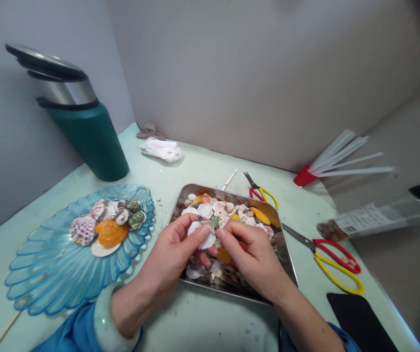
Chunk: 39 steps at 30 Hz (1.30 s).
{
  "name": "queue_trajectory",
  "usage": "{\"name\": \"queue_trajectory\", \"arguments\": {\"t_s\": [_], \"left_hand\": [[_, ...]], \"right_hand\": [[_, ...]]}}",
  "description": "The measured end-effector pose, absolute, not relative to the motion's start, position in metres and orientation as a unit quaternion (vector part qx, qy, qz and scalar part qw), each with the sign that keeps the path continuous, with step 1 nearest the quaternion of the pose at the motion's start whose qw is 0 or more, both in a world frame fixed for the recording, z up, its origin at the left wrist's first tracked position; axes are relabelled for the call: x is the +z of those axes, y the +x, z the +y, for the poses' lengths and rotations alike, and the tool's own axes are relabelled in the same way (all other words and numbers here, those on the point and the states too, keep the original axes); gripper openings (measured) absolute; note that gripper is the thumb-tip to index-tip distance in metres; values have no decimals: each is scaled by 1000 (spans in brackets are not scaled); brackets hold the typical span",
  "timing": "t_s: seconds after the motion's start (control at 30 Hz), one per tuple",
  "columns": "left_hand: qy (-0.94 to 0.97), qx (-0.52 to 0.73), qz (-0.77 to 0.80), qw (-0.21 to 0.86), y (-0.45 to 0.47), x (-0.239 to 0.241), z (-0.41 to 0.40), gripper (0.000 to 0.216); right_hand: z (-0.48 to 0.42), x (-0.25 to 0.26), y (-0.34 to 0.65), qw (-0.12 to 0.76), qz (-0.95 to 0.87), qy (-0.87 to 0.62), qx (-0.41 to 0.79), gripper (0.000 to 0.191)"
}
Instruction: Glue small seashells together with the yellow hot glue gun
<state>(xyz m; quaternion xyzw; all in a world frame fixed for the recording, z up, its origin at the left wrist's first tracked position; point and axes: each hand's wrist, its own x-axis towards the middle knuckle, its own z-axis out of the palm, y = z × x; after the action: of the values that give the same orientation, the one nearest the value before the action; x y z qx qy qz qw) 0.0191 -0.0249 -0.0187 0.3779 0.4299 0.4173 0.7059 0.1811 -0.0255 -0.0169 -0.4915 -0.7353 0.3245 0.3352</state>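
Both hands meet over a metal tray [289, 261] heaped with several mixed seashells. My left hand [171, 256] is closed, its fingertips pinching a white ribbed shell [203, 235]. My right hand [252, 256] is closed too, thumb and forefinger touching the same shell from the right. To the left, a blue shell-shaped glass dish [54, 266] holds several sorted shells, among them an orange one [111, 232] and a pink-speckled one [82, 230].
A teal flask with a steel lid [81, 120] stands at the back left. Small red-and-yellow snips [263, 192] and larger scissors [332, 259] lie right of the tray. Also present: a white pen [229, 179], crumpled tissue [161, 148], clear sticks [345, 159], a plastic packet [369, 218], a black slab [358, 320].
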Motion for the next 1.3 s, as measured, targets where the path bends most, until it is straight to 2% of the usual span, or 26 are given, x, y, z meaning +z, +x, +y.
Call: {"name": "queue_trajectory", "arguments": {"t_s": [0.53,0.93,1.3], "left_hand": [[388,415,425,705,19,-20,-26,21],[390,418,437,694,19,-24,-26,26],[381,429,413,708,19,-24,-25,23]], "right_hand": [[-27,-14,181,334,-733,-472,358,39],[-27,-18,179,344,-730,-468,361,39],[-28,-20,179,356,-747,-480,293,36]]}}
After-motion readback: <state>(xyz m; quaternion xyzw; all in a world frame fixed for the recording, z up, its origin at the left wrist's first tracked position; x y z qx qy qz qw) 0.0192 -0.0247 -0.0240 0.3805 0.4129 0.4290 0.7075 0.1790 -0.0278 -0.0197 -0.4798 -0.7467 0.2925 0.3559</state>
